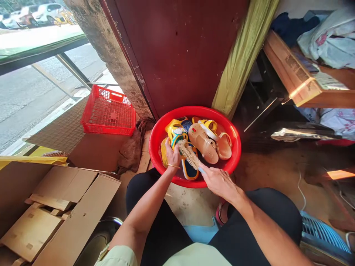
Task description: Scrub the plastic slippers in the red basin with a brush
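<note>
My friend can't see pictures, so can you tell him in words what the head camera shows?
A seated person scrubs a yellow and blue sandal with a scrubbing brush in the right hand, while the left hand steadies the sandal inside a red basin. Beige sandals also lie in the basin. A red basket and cardboard boxes sit to the left.

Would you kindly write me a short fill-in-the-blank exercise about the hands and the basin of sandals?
1. The right hand holds a scrubbing ____ over the sandals.
2. The left hand steadies a yellow and blue sandal inside the ____ basin.
3. Two ____ sandals lie in the basin's right half.
4. Left of the basin, by the doorway, sits an open-mesh red ____.

Missing words: brush; red; tan; basket
</note>
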Action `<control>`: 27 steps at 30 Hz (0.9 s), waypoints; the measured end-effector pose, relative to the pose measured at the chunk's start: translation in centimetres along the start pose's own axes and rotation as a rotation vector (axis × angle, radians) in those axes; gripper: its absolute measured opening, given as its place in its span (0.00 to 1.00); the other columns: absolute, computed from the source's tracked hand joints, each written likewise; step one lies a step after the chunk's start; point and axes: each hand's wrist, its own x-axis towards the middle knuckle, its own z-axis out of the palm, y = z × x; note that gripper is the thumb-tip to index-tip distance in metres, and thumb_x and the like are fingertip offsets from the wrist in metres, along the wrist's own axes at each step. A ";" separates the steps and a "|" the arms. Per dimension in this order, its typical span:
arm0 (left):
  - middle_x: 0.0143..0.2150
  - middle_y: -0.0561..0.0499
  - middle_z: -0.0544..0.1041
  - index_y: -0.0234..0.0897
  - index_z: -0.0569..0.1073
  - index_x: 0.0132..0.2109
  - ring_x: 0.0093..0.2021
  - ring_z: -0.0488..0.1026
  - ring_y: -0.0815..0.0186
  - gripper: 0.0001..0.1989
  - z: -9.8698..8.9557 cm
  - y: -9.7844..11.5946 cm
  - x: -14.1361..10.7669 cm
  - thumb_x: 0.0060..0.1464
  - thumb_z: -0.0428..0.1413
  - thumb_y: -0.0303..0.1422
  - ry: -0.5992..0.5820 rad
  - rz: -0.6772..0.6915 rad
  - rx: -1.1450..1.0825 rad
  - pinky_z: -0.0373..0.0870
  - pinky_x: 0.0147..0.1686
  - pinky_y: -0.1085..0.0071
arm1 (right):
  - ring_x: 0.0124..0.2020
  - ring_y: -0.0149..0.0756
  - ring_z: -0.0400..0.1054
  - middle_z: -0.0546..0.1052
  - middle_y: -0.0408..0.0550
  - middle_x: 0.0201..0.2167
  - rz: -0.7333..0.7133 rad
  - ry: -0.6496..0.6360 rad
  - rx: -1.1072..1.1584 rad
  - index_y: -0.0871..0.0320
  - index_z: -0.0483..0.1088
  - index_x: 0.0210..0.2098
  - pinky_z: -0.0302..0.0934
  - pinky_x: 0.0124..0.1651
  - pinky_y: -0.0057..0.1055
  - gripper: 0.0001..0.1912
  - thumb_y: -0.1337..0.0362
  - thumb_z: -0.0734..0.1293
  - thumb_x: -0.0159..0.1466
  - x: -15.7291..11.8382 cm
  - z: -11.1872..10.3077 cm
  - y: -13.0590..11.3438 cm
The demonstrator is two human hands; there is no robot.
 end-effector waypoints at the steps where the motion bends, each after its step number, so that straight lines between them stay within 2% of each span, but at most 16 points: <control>1: 0.60 0.43 0.71 0.41 0.67 0.61 0.69 0.59 0.54 0.26 0.3 0.3 -0.6 0.55 0.60 0.34 -0.018 0.078 0.027 0.56 0.67 0.61 | 0.42 0.42 0.77 0.82 0.50 0.44 0.029 0.016 0.010 0.46 0.56 0.71 0.66 0.43 0.32 0.28 0.58 0.54 0.72 0.3 0.0 0.1; 3: 0.60 0.43 0.71 0.41 0.69 0.60 0.68 0.60 0.54 0.25 0.7 0.8 -1.8 0.56 0.61 0.36 -0.048 0.192 0.057 0.56 0.67 0.62 | 0.44 0.42 0.77 0.82 0.51 0.47 0.066 0.080 0.040 0.48 0.57 0.70 0.67 0.46 0.33 0.27 0.59 0.55 0.72 1.2 -0.3 0.5; 7: 0.56 0.42 0.73 0.42 0.65 0.65 0.55 0.72 0.56 0.27 1.0 1.4 -2.2 0.61 0.55 0.42 -0.130 0.206 0.023 0.67 0.57 0.62 | 0.48 0.41 0.76 0.80 0.49 0.51 0.053 0.253 0.081 0.48 0.63 0.67 0.67 0.51 0.32 0.25 0.58 0.56 0.72 2.3 -1.9 1.7; 11: 0.49 0.45 0.76 0.43 0.66 0.64 0.45 0.76 0.59 0.26 1.0 0.6 -0.9 0.61 0.55 0.46 -0.136 0.062 -0.049 0.72 0.49 0.63 | 0.48 0.43 0.75 0.79 0.50 0.53 0.076 0.423 0.046 0.48 0.67 0.66 0.68 0.52 0.34 0.25 0.57 0.57 0.72 1.3 -3.7 3.5; 14: 0.46 0.45 0.77 0.41 0.69 0.58 0.44 0.76 0.59 0.24 1.0 -0.8 0.3 0.58 0.58 0.44 -0.098 -0.088 -0.100 0.73 0.47 0.63 | 0.48 0.44 0.75 0.79 0.52 0.53 0.138 0.510 -0.010 0.49 0.66 0.66 0.68 0.52 0.35 0.25 0.57 0.57 0.72 0.1 -5.0 5.5; 16: 0.47 0.44 0.77 0.39 0.71 0.55 0.46 0.77 0.59 0.21 0.8 -1.6 1.2 0.56 0.59 0.41 -0.093 -0.121 -0.100 0.74 0.48 0.63 | 0.48 0.43 0.75 0.79 0.53 0.53 0.194 0.547 -0.075 0.50 0.66 0.67 0.68 0.50 0.34 0.25 0.58 0.57 0.72 -0.5 -6.0 6.8; 19: 0.51 0.42 0.77 0.37 0.71 0.53 0.51 0.75 0.58 0.19 -0.4 -1.9 2.9 0.57 0.55 0.40 -0.048 -0.048 0.025 0.72 0.53 0.62 | 0.44 0.44 0.77 0.81 0.54 0.49 0.307 0.476 -0.174 0.50 0.67 0.66 0.68 0.44 0.34 0.25 0.57 0.57 0.71 -0.6 -7.1 8.0; 23: 0.59 0.42 0.73 0.39 0.71 0.56 0.62 0.68 0.53 0.21 -2.7 -1.8 4.8 0.57 0.55 0.40 0.012 0.063 0.510 0.62 0.63 0.55 | 0.41 0.49 0.78 0.83 0.56 0.43 0.413 0.185 -0.257 0.47 0.70 0.63 0.66 0.38 0.37 0.24 0.57 0.55 0.72 -0.4 -7.9 8.0; 25: 0.63 0.41 0.70 0.41 0.70 0.58 0.68 0.61 0.49 0.24 -3.5 -2.1 5.3 0.56 0.57 0.41 -0.027 0.035 0.707 0.57 0.66 0.51 | 0.40 0.49 0.78 0.83 0.56 0.42 0.431 0.117 -0.279 0.46 0.71 0.61 0.66 0.38 0.38 0.23 0.57 0.55 0.72 -1.3 -8.3 7.7; 27: 0.67 0.37 0.64 0.39 0.67 0.62 0.71 0.55 0.46 0.31 -3.8 -2.9 5.4 0.53 0.60 0.42 -0.078 -0.046 0.778 0.55 0.67 0.49 | 0.39 0.49 0.79 0.83 0.55 0.42 0.436 0.118 -0.303 0.44 0.73 0.59 0.66 0.37 0.38 0.22 0.55 0.55 0.72 -3.1 -8.9 7.5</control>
